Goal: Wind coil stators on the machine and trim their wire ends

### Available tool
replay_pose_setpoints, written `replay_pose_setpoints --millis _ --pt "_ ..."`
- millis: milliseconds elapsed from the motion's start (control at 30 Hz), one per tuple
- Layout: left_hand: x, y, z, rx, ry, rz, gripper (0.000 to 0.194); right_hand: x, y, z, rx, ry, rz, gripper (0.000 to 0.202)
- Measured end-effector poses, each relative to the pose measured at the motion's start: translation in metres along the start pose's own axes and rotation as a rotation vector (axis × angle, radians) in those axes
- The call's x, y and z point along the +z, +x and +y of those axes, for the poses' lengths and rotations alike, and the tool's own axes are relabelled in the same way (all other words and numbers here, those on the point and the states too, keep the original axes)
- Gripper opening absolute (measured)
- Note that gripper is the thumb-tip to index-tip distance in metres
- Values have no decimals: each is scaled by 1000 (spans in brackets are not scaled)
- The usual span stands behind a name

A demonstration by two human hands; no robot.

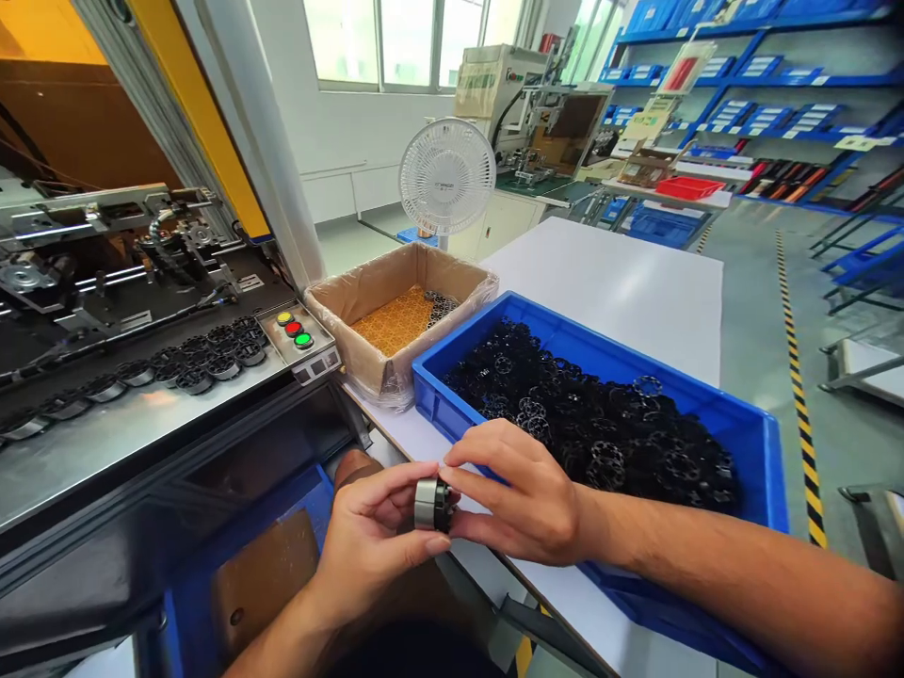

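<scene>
A small motor stator core (427, 505), a silvery metal ring with a black plastic end piece (443, 506) on its right side, is held low in front of me. My left hand (378, 527) grips the ring between thumb and fingers. From the right, my right hand (519, 494) pinches the black end piece with its fingertips; those fingers partly cover it. Just beyond my right hand is a blue bin (759, 452) filled with loose black plastic end pieces (565, 405).
Similar cores (194, 379) stand in rows on the machine's metal ledge (176, 424) at left, beside a button box (300, 344). A plastic-lined carton (339, 306) holds orange and dark parts. Behind it stands a white fan (447, 174). The white table (614, 273) extends behind the bin.
</scene>
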State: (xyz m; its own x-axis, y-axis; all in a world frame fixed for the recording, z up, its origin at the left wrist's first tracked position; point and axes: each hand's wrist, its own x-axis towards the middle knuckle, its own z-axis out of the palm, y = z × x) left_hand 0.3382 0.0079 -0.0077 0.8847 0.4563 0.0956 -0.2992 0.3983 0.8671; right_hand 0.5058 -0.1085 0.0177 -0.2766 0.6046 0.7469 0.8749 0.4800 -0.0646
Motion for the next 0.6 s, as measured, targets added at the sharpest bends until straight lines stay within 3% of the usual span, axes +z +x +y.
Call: replay_pose_setpoints --millis 200,433,533,600 --pt "-4 -5 4 -22 223 114 46 -1 1 0 -40 -68 -14 30" --pt "-11 -14 -8 -100 448 239 59 12 -4 -4 -56 -171 17 32" --pt "-8 -15 -9 -64 533 223 54 8 -2 14 58 -101 -144 35" --pt "-10 -10 -7 -27 643 131 48 -3 -5 45 354 -116 -368 38"
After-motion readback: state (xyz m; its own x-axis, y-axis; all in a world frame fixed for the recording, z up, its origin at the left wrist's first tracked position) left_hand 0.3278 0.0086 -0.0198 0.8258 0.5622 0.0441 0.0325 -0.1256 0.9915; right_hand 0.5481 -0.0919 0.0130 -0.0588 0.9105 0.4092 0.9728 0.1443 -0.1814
